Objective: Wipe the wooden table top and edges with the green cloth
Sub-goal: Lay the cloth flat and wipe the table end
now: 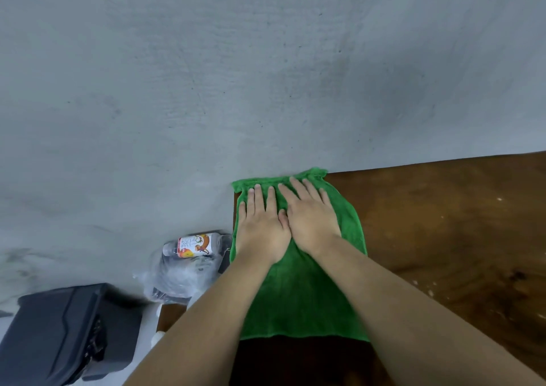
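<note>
The green cloth lies spread flat over the far left corner of the dark wooden table. Its far hem bunches against the grey wall and its left side reaches the table's left edge. My left hand and my right hand press flat on the cloth's far half, side by side and touching, fingers stretched toward the wall. Neither hand grips the cloth; both palms rest on it.
A grey concrete wall stands right behind the table. Left of the table, lower down, a clear plastic bag holds a labelled drink bottle. A dark grey case sits at the lower left. Pale specks dot the wood at right.
</note>
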